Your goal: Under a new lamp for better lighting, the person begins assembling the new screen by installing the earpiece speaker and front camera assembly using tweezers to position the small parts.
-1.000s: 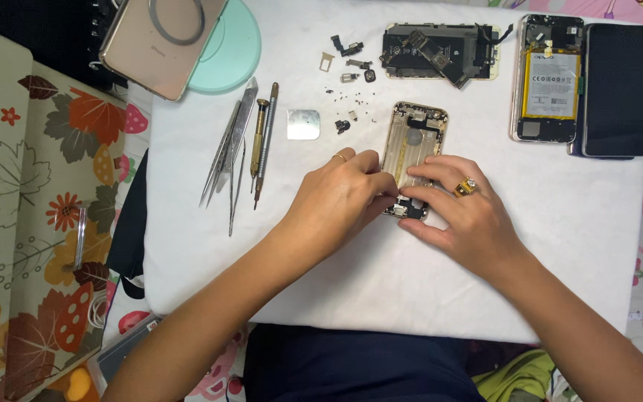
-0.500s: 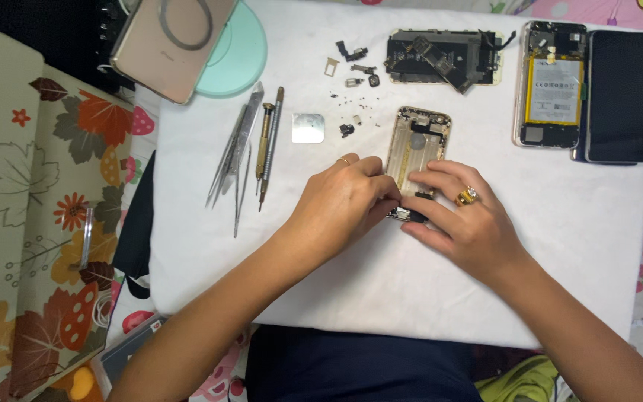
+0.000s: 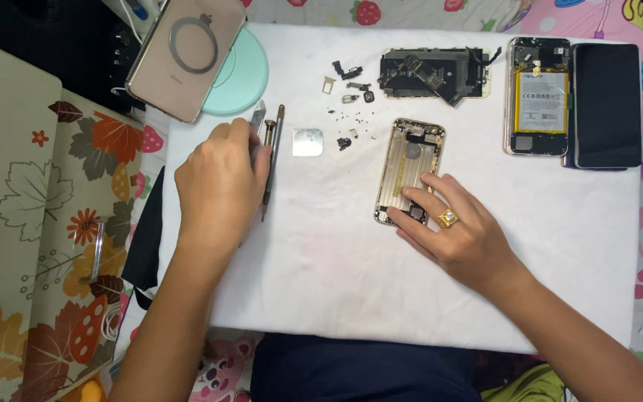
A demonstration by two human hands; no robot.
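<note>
1. Since the earlier frame the left hand [image 3: 221, 182] has left the gold phone shell [image 3: 408, 170] and swung over to the row of hand tools [image 3: 271, 145] at the left of the white table [image 3: 351, 290].
2. It lies palm down over those tools, fingers curled onto them; whether it has closed on one I cannot tell.
3. Its partner, the right hand [image 3: 455, 231], wearing a gold ring, holds nothing: its fingers are spread flat, pinning the lower end of the shell to the table.
4. By my reading the step is a tool change, so the next move calls for lifting one slim tool cleanly out of the row.
5. That shell lies well to the right of the left hand, with a small metal plate [image 3: 307, 142] and loose small parts [image 3: 355, 112] between them.
</note>
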